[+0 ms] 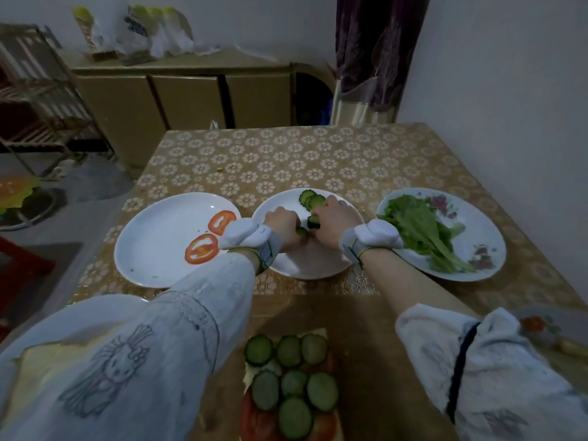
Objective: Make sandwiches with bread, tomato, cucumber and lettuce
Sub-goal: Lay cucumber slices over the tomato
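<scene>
Both hands pinch cucumber slices over the middle plate (318, 265): left hand (283, 226), right hand (332, 222). It sits on a gold floral tablecloth (286, 160) (flanked by tomato and lettuce plates), before a tan cabinet (178, 100).

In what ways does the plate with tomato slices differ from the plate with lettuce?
The tomato plate is plain white; the lettuce plate has floral prints on its rim. The tomato plate lies left of the middle cucumber plate, the lettuce plate to its right. The tomato plate holds two red tomato slices near one edge; the lettuce plate carries a pile of green lettuce across its middle. Both are round and rest flat on the patterned tablecloth.
</scene>
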{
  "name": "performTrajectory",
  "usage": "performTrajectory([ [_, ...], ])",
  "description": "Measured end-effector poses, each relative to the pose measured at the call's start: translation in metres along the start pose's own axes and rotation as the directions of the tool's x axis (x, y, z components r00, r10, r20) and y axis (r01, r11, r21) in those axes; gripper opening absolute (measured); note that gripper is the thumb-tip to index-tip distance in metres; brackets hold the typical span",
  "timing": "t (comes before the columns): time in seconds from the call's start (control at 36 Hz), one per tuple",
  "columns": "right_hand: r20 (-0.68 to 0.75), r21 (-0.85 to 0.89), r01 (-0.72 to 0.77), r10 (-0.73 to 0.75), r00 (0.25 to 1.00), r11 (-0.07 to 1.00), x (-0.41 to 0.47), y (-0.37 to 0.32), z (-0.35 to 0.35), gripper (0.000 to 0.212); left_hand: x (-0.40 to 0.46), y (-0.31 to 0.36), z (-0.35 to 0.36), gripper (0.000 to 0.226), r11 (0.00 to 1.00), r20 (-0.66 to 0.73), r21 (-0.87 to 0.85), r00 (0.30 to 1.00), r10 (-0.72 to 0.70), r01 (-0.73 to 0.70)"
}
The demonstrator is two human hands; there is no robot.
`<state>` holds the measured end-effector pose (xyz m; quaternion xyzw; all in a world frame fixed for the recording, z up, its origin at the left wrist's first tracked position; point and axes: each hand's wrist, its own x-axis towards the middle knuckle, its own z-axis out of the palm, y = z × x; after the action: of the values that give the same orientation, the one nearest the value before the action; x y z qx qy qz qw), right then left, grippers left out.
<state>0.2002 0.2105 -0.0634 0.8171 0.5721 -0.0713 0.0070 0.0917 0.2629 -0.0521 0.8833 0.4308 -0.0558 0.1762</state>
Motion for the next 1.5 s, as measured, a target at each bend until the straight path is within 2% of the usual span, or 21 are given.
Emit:
performTrajectory([
  [0.06,0.016,-0.006,0.006,-0.006,1.0,1.0,0.003,0.001,-0.001,0.035,0.003,0.0,0.004,0.032,0.999,-0.006,-0.019,0.999,-0.038,0.038],
  [0.19,0.039,0.017,-0.004,0.004,0.999,1.0,0.001,-0.003,-0.004,0.035,0.004,-0.003,0.006,0.035,0.992,-0.017,-0.099,0.997,-0.08,0.078],
  [0.47,0.075,0.004,-0.019,0.019,0.997,1.0,-0.024,-0.016,-0.004,0.035,-0.023,-0.006,0.006,0.03,0.976,-0.09,-0.212,0.994,-0.062,0.042],
  [0.97,0.078,0.003,-0.029,0.028,0.997,1.0,-0.079,-0.035,-0.009,0.03,-0.101,-0.017,-0.007,0.027,0.968,-0.152,-0.252,0.987,-0.053,0.013],
  [1.08,0.04,0.116,-0.05,0.045,0.998,0.992,-0.085,-0.035,-0.008,0.032,-0.108,-0.018,-0.008,0.028,0.963,-0.14,-0.268,0.989,-0.054,0.015],
  [1.17,-0.016,0.317,-0.099,0.109,0.994,0.943,-0.091,-0.032,-0.009,0.034,-0.114,-0.018,-0.009,0.029,0.959,-0.122,-0.282,0.991,-0.058,0.022],
  [1.25,-0.044,0.55,-0.144,0.201,0.979,0.823,-0.097,-0.028,-0.012,0.033,-0.122,-0.018,-0.009,0.029,0.951,-0.098,-0.307,0.993,-0.061,0.028],
  [1.33,-0.003,0.715,-0.157,0.227,0.974,0.681,-0.107,-0.026,-0.015,0.029,-0.133,-0.017,-0.008,0.03,0.939,-0.069,-0.341,0.996,-0.056,0.03],
  [1.39,0.031,0.77,-0.161,0.216,0.976,0.618,-0.118,-0.026,-0.016,0.026,-0.143,-0.015,-0.008,0.031,0.932,-0.038,-0.362,0.998,-0.043,0.026],
  [1.5,0.061,0.775,-0.157,0.176,0.983,0.612,-0.139,-0.027,-0.015,0.023,-0.163,-0.016,-0.002,0.028,0.928,-0.001,-0.372,1.0,-0.014,0.013],
])
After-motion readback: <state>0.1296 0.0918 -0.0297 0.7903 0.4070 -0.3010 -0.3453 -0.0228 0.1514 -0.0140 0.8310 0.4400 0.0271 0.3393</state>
